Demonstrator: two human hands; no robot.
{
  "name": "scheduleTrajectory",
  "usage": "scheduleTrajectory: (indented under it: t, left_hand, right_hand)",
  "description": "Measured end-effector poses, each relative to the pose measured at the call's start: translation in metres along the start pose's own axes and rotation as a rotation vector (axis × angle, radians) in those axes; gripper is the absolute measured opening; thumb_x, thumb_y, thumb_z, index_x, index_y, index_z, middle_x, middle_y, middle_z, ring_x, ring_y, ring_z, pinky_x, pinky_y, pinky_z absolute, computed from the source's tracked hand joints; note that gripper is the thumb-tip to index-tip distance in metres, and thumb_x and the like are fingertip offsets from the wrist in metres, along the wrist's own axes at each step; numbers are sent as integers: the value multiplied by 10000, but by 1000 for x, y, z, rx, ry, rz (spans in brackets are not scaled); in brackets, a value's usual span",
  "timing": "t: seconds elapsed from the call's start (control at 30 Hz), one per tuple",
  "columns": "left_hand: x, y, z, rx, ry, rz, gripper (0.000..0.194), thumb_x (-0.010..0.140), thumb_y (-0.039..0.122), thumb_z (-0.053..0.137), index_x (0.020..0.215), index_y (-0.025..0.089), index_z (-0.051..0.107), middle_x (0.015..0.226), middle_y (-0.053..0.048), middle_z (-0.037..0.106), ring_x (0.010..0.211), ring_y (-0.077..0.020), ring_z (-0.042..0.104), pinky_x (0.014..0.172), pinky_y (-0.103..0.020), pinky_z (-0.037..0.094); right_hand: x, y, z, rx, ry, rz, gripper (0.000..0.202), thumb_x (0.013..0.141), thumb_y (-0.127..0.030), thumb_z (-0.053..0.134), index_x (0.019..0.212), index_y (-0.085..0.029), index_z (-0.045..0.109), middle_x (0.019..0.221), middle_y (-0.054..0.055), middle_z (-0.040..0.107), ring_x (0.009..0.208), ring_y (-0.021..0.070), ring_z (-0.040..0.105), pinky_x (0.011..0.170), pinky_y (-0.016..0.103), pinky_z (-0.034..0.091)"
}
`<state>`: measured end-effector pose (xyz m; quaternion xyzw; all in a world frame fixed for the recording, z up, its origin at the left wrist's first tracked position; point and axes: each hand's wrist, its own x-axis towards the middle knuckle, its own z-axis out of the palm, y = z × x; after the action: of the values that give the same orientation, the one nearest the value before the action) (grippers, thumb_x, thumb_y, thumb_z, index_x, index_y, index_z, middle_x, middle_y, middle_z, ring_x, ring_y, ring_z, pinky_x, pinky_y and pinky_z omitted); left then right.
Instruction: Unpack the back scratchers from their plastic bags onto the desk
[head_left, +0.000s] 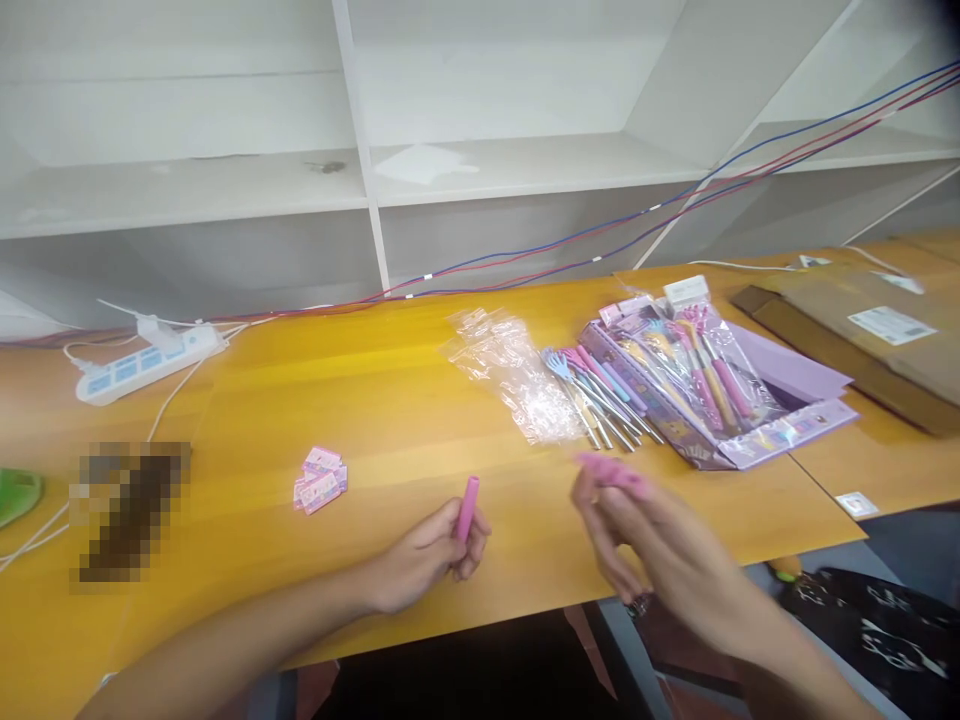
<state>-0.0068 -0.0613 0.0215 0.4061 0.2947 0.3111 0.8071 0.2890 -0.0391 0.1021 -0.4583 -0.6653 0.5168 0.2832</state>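
My left hand [442, 550] is closed around a pink tube-shaped handle [468, 508], held upright above the front of the table. To the right, my right hand [660, 540] is raised and slightly blurred, its fingers pinching a pink back scratcher [611, 474] by its claw-shaped head; its rod does not show. Beyond that hand lie several metal back scratcher rods [600, 415] with blue and pink claw heads, beside loose pink, blue and purple handles [615, 378]. A purple display box [720, 450] holds bagged back scratchers [712, 370].
Clear plastic bags [517, 375] lie mid-table, and small printed cards [321, 482] sit left of my left hand. A power strip [150, 362] with cables is at the back left. A flat cardboard box [862, 330] rests at the right. Shelves [262, 195] rise behind.
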Motion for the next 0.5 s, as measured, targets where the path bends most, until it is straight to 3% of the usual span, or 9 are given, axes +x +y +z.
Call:
scheduleTrajectory:
  t: [0.03,0.1,0.23,0.33,0.4,0.5]
  left_hand:
    - [7,-4,4,31,13,52,358,1036,491,617,1184,174,540,924,-8,553,750,-106,518,761,-286,434]
    - [18,-11,11,109,61,143,417,1075,526,546,1279,163,527,1006,-63,613,824,-144,615,822,-334,500]
    - [33,-20,26,129,212,237,420,1092,518,511,1335,176,535,1226,-150,660,1033,-231,709,971,-440,577]
    - [39,-24,34,131,318,264,404,1095,493,515,1350,187,580,1342,-160,666,1211,-273,682,1098,-472,548]
    - [41,-29,37,182,397,284,424,1097,492,501,1382,194,600,1370,-149,679,1281,-290,657,1168,-491,506]
    - [40,-37,37,326,401,287,457,1102,498,452,1420,223,630,1339,-135,711,1293,-322,658,1177,-528,506]
  right_hand:
    - [6,2,7,-70,7,31,409,1157,-497,310,1075,-241,619,554,-49,511,421,136,490,544,283,487]
    - [15,6,22,-293,69,41,448,1153,-515,288,1174,-228,631,573,-34,565,391,146,483,495,280,418]
    - [30,18,56,-751,308,-192,373,1143,-387,363,1099,-191,677,745,64,722,546,186,627,625,326,436]
    - [41,35,86,-753,444,-417,318,1112,-204,355,1044,-198,666,957,95,785,830,206,740,920,415,489]
    - [46,50,105,-661,502,-507,309,1078,-175,369,1047,-230,672,1108,86,788,1001,215,742,1064,474,469]
    - [49,71,130,-578,555,-524,249,1028,-214,474,1064,-303,703,1115,44,783,1012,242,717,1076,539,499]
